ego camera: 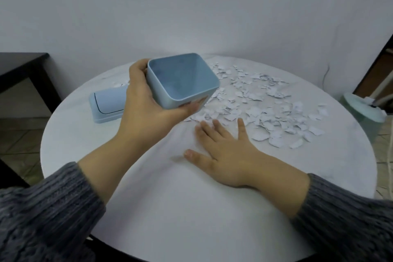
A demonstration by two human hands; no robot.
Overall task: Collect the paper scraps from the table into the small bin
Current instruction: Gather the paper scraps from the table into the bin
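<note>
Round white table (191,208), torn white paper scraps (265,108) strewn over its far right side.
My left hand (146,108) wraps its fingers round the small light-blue plastic bin (182,81), held tilted above the tabletop beside the scraps. My right hand (225,155) lies flat, fingers spread, holding nothing, fingertips at the scraps' near edge. The flat light-blue lid (106,104) lies behind my left hand.
</note>
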